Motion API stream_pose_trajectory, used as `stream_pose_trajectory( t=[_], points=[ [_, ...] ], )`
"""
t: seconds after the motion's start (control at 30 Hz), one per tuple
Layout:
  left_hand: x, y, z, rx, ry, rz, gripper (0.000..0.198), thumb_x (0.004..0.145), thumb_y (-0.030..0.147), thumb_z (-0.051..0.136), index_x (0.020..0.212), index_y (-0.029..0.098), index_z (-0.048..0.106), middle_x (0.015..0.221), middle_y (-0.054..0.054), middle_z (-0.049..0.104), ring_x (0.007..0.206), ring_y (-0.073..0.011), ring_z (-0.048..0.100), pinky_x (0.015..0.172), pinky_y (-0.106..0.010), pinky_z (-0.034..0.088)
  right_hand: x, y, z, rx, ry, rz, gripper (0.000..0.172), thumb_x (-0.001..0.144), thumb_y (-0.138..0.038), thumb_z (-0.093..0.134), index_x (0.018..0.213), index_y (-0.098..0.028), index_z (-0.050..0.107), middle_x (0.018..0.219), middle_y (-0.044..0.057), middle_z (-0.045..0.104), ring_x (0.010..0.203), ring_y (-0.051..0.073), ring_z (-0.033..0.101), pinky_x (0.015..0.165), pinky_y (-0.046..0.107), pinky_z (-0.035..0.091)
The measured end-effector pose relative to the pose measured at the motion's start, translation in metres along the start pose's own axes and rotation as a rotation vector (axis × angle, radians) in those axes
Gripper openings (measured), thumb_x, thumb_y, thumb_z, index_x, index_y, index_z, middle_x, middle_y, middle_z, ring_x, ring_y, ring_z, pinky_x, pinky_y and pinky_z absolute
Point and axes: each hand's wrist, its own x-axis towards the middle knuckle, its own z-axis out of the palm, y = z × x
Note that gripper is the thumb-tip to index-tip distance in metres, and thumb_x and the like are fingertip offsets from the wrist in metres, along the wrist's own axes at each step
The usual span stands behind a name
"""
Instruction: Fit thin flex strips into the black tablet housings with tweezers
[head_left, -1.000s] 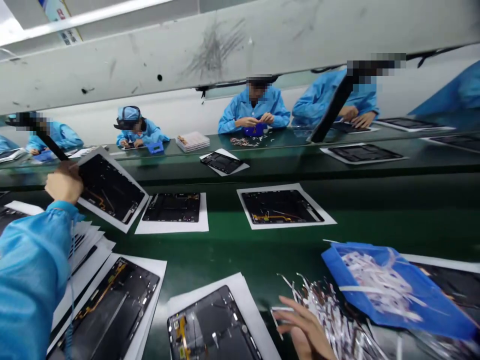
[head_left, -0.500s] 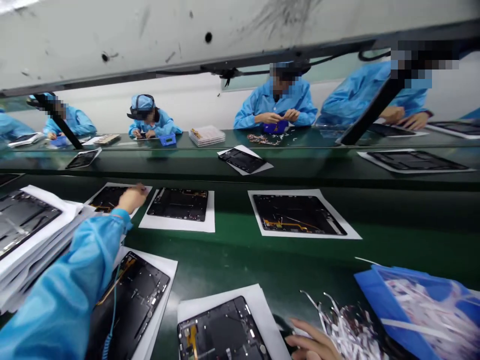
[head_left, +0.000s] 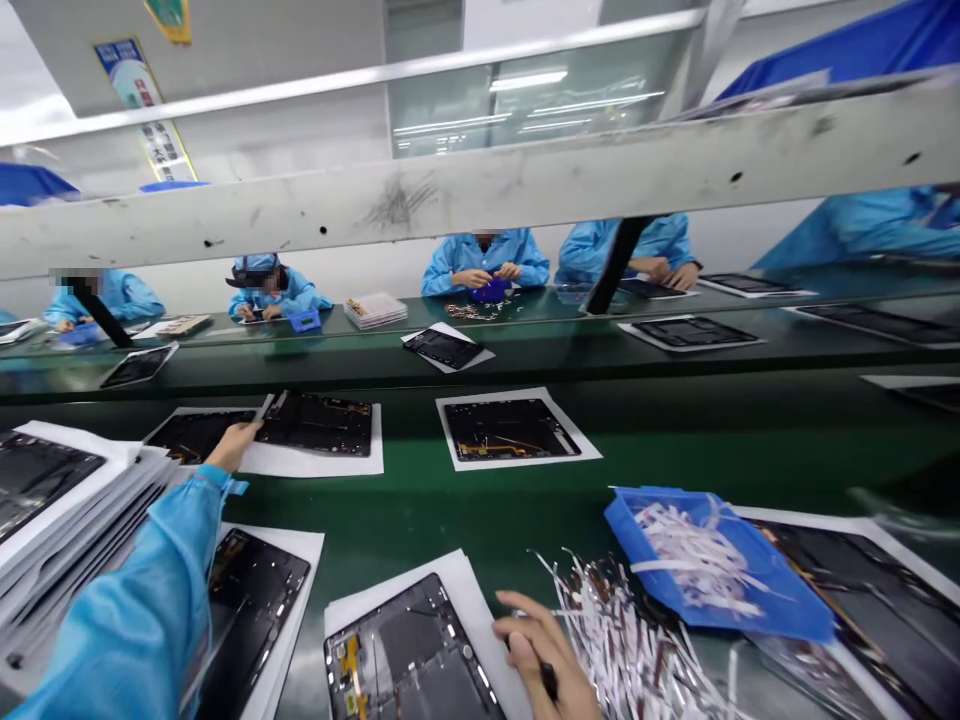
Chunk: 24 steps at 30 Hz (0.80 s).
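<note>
**While the left hand (head_left: 232, 445) is stretched far out, the right hand (head_left: 544, 655) is kept close in**

Where the green surface (head_left: 450, 500) is crossed by the blue left sleeve (head_left: 135, 620), the left hand is laid at the right edge of a far panel (head_left: 191, 435), a dark plate lying on a white sheet. Its fingers are pointed away, and whether they are closed on the sheet's edge cannot be told. A second panel (head_left: 319, 422) is seen just beside those fingertips, with its sheet overlapping the first. The right hand is curled near the lower edge of the view, and a thin dark tool (head_left: 550, 680) is pinched between thumb and fingers. A near panel (head_left: 409, 655) is set just left of that hand, and a heap of white strips (head_left: 622, 640) just right of it. A blue bag (head_left: 765, 605) holding more strips is placed beyond the heap. A stack of sheeted panels (head_left: 60, 500) is piled at the left. Across the surface, people in blue coats (head_left: 484, 262) are seated at work.
</note>
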Motion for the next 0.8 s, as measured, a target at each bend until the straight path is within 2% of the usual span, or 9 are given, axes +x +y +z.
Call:
stream_pose_trajectory(
  t=[0.23,0.27,0.33,0.4,0.5,0.57,0.63,0.7,0.8],
  points=[
    [-0.063,0.026,-0.003,-0.226,-0.256,-0.012,0.034,0.096,0.033,0.062,0.124,0.016,0.059,0.122,-0.01,0.063,0.102,-0.022,0.065,0.085,-0.042,0.057,-0.002,-0.017,-0.014,0.037,-0.128,-0.058,0.04,0.098,-0.053,0.046,0.093,-0.025,0.073,0.125,0.011,0.065,0.105,0.026,0.069,0.081,0.033,0.059],
    [-0.076,0.028,-0.002,-0.252,-0.278,-0.014,0.033,0.096,0.033,0.062,0.123,0.015,0.059,0.121,-0.01,0.063,0.101,-0.0218,0.066,0.085,-0.042,0.058,-0.002,-0.02,-0.014,0.074,-0.137,-0.07,0.041,0.097,-0.054,0.046,0.092,-0.024,0.073,0.121,0.012,0.067,0.099,0.025,0.07,0.078,0.033,0.059],
    [-0.108,0.026,0.001,-0.306,-0.306,-0.014,0.03,0.096,0.033,0.061,0.121,0.015,0.061,0.12,-0.009,0.064,0.099,-0.0207,0.066,0.084,-0.04,0.058,-0.003,-0.028,-0.014,0.173,-0.196,-0.025,0.045,0.097,-0.058,0.046,0.092,-0.021,0.072,0.094,0.01,0.072,0.076,0.022,0.07,0.065,0.031,0.058],
    [-0.149,0.015,0.004,-0.364,-0.314,-0.009,0.025,0.097,0.033,0.059,0.116,0.017,0.063,0.117,-0.009,0.066,0.096,-0.0193,0.067,0.083,-0.038,0.058,-0.005,-0.036,-0.013,0.282,-0.33,0.091,0.05,0.094,-0.063,0.047,0.09,-0.018,0.07,0.067,0.004,0.067,0.049,0.015,0.058,0.05,0.028,0.05],
    [-0.225,-0.027,0.016,-0.452,-0.301,0.006,0.017,0.091,0.028,0.065,0.107,0.023,0.066,0.109,-0.005,0.072,0.098,-0.0201,0.069,0.086,-0.033,0.059,-0.01,-0.048,-0.013,0.432,-0.523,0.259,0.059,0.084,-0.072,0.056,0.089,-0.014,0.068,0.065,0.003,0.068,0.033,0.006,0.037,0.037,0.022,0.031],
    [-0.28,-0.067,0.032,-0.501,-0.284,-0.008,0.026,0.082,0.03,0.072,0.106,0.027,0.066,0.11,-0.003,0.073,0.104,-0.0228,0.07,0.089,-0.034,0.06,-0.016,-0.053,-0.015,0.53,-0.551,0.345,0.059,0.08,-0.072,0.06,0.09,-0.014,0.068,0.069,0.003,0.069,0.034,0.003,0.031,0.036,0.02,0.023],
    [-0.333,-0.11,0.053,-0.538,-0.258,-0.053,0.044,0.073,0.038,0.079,0.113,0.032,0.063,0.115,-0.002,0.072,0.111,-0.0269,0.069,0.092,-0.039,0.06,-0.021,-0.056,-0.018,0.636,-0.535,0.444,0.056,0.082,-0.071,0.06,0.078,-0.015,0.065,0.053,-0.004,0.058,0.034,0.004,0.027,0.035,0.02,0.021],
    [-0.379,-0.147,0.076,-0.564,-0.242,-0.117,0.059,0.066,0.045,0.083,0.119,0.035,0.06,0.118,-0.006,0.072,0.114,-0.0319,0.068,0.093,-0.046,0.059,-0.026,-0.058,-0.02,0.732,-0.504,0.539,0.053,0.083,-0.069,0.062,0.069,-0.018,0.061,0.045,-0.007,0.049,0.035,0.006,0.034,0.036,0.019,0.029],
    [-0.424,-0.186,0.097,-0.587,-0.234,-0.23,0.074,0.062,0.043,0.087,0.129,0.037,0.057,0.124,-0.011,0.069,0.126,-0.0343,0.059,0.107,-0.05,0.049,-0.03,-0.058,-0.021,0.756,-0.489,0.597,0.039,0.073,-0.051,0.082,0.087,-0.018,0.067,0.067,-0.001,0.069,0.059,0.015,0.065,0.057,0.025,0.054]
  ],
)
